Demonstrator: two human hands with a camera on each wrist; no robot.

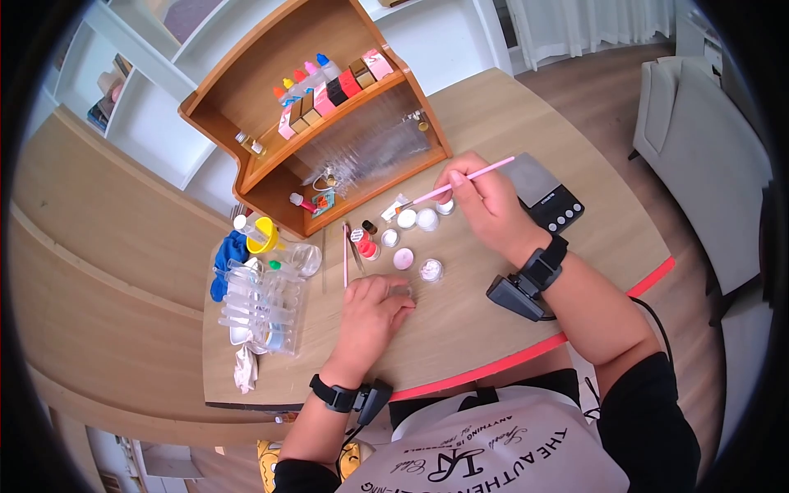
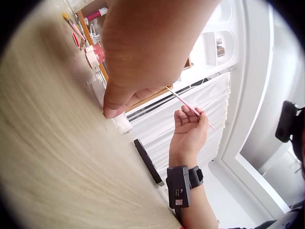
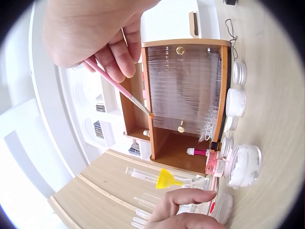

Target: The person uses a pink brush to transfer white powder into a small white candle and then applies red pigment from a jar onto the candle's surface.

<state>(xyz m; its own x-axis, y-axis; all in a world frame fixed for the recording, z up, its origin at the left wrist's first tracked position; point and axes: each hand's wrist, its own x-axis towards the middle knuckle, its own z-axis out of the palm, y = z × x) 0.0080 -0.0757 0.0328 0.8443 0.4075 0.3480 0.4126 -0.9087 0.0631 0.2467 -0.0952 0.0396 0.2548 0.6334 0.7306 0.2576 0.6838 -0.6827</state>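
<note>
My right hand (image 1: 485, 205) holds a pink-handled paintbrush (image 3: 114, 85) with its orange-brown bristles angled down. In the head view the bristles overlap the row of small white jars (image 1: 426, 219); the right wrist view shows the brush raised off the table. My left hand (image 1: 371, 316) rests low at the tabletop, thumb and index finger around a small clear round dish (image 3: 223, 208). Close beyond that hand are an open jar of white contents (image 1: 431, 270), a pale pink round pot (image 1: 403, 259) and a red-and-white bottle (image 1: 367, 246).
A wooden cabinet (image 1: 288, 177) with small bottles and boxes stands at the back. On the left are a clear rack of tubes (image 1: 261, 308), a yellow funnel (image 1: 263, 237) and a blue cloth (image 1: 230, 259). A digital scale (image 1: 546, 197) lies right of my right hand. Another pink brush (image 1: 345, 259) lies left of the bottle.
</note>
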